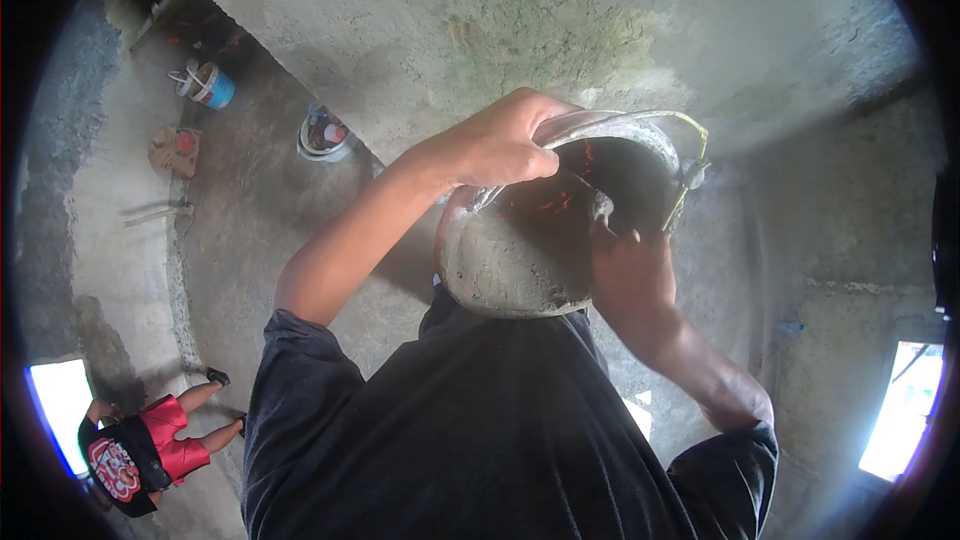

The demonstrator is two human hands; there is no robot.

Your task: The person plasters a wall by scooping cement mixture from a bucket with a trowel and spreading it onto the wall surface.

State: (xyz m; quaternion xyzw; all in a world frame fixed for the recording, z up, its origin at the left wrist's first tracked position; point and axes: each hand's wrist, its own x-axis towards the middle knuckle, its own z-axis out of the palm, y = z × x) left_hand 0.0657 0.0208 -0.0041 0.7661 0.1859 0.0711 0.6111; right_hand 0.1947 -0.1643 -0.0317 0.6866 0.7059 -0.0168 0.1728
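A mortar-crusted bucket is held tilted in front of my chest, close to the wall. Grey wet mortar lies inside it. My left hand is closed over the bucket's far left rim, the thumb on the inner side. Down in the bucket's right side, my right hand has its fingers curled, partly hidden. A pale, mortar-coated lump shows at its fingertips, perhaps the end of a tool; its kind cannot be made out. The bent handle of the bucket loops out at the right.
A rough plastered wall rises just ahead. On the floor at left stand a blue-and-white bucket, a pail with things in it and a torn brown bag. A person in red shorts is at the lower left.
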